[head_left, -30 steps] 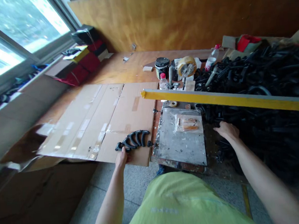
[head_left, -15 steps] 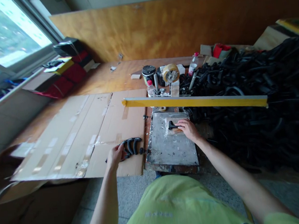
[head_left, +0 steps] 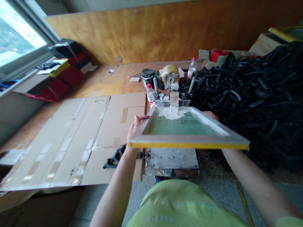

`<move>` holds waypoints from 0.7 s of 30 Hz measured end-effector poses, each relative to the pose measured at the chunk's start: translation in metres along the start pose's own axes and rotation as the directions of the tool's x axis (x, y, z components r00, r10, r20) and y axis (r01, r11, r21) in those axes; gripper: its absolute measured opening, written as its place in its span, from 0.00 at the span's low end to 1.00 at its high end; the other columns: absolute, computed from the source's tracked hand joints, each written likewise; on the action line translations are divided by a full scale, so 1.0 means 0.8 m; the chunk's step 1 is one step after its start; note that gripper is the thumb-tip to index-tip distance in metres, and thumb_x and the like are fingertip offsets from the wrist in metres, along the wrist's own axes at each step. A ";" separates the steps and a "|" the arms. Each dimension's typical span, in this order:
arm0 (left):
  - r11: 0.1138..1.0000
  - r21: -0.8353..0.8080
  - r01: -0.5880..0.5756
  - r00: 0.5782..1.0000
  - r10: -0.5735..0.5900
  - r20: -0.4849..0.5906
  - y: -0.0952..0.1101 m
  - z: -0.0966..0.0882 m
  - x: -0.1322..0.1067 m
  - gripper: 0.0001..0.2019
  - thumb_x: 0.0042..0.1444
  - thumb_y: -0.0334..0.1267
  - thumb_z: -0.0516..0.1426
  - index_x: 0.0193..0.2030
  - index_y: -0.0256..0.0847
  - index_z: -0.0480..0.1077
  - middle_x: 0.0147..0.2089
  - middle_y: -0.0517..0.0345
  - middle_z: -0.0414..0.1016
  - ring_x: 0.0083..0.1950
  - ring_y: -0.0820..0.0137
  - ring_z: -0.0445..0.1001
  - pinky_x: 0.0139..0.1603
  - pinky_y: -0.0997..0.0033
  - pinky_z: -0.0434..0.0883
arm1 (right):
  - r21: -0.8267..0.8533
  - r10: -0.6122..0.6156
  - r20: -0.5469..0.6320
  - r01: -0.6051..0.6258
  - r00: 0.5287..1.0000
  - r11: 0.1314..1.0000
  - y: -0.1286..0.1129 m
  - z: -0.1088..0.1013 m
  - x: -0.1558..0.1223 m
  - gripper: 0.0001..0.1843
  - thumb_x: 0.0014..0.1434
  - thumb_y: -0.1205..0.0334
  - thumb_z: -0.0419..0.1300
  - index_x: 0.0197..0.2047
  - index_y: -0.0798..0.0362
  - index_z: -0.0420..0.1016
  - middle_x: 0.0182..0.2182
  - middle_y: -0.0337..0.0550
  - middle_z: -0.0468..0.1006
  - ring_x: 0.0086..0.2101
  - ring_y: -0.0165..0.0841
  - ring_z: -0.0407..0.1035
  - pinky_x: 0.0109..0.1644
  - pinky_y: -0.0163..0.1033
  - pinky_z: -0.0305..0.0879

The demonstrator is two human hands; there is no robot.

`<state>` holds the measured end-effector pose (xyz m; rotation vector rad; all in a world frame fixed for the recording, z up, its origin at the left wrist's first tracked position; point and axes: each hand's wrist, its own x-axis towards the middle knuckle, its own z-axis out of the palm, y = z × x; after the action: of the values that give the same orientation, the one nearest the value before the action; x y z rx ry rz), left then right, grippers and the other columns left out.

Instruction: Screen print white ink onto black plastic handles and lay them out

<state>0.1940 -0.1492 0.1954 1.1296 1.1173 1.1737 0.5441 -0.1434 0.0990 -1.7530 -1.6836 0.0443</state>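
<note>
A screen-printing frame (head_left: 188, 141) with a yellow front edge and greenish mesh (head_left: 179, 126) is tilted over the metal plate (head_left: 171, 157). White paste (head_left: 174, 113) lies on the far end of the mesh. My left hand (head_left: 135, 129) grips the frame's left side, thumb along the rim. At its right side is my right hand (head_left: 211, 115), closed on the rim and mostly hidden by it. Curved black plastic parts (head_left: 115, 157) lie on the cardboard beside my left forearm. Whatever lies on the plate beneath the frame is hidden.
Flattened cardboard (head_left: 63, 135) covers the bench on the left. A large heap of black parts (head_left: 267, 107) fills the right. Behind the frame stand a paint tub (head_left: 148, 77), a tape roll (head_left: 170, 73) and plastic bottles (head_left: 150, 95).
Both hands have moved to the frame's sides, and it has come down from its raised position. My left hand has left the black parts; my right has left the black piece on the plate.
</note>
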 end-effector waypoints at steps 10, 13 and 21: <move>0.946 0.132 0.296 0.954 -0.298 -0.002 -0.160 -0.035 -0.035 0.39 0.49 0.55 0.62 0.66 0.39 0.62 0.34 0.57 0.79 0.31 0.69 0.75 0.31 0.74 0.70 | -0.151 -0.266 0.308 0.323 0.913 0.934 -0.107 0.066 0.082 0.17 0.56 0.66 0.62 0.50 0.55 0.73 0.44 0.52 0.75 0.47 0.43 0.66 0.53 0.46 0.65; 0.936 0.106 0.335 0.941 -0.337 0.003 -0.175 -0.037 -0.031 0.38 0.49 0.55 0.62 0.64 0.38 0.63 0.35 0.56 0.79 0.33 0.69 0.76 0.31 0.75 0.70 | -0.186 -0.234 0.445 0.345 0.864 0.920 -0.112 0.077 0.060 0.06 0.58 0.67 0.59 0.40 0.56 0.74 0.38 0.51 0.76 0.43 0.41 0.67 0.49 0.43 0.63; 0.932 0.126 0.339 0.941 -0.336 -0.046 -0.172 -0.039 -0.033 0.32 0.49 0.54 0.63 0.57 0.38 0.70 0.36 0.55 0.79 0.38 0.66 0.77 0.34 0.73 0.70 | 0.164 -0.588 0.569 0.622 0.575 0.766 -0.116 0.027 -0.002 0.10 0.56 0.75 0.54 0.35 0.53 0.74 0.34 0.45 0.76 0.41 0.38 0.67 0.44 0.39 0.61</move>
<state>0.1749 -0.1807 0.0568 0.9752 1.3629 0.8550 0.4531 -0.1432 0.1273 -1.1340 -2.7132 0.2632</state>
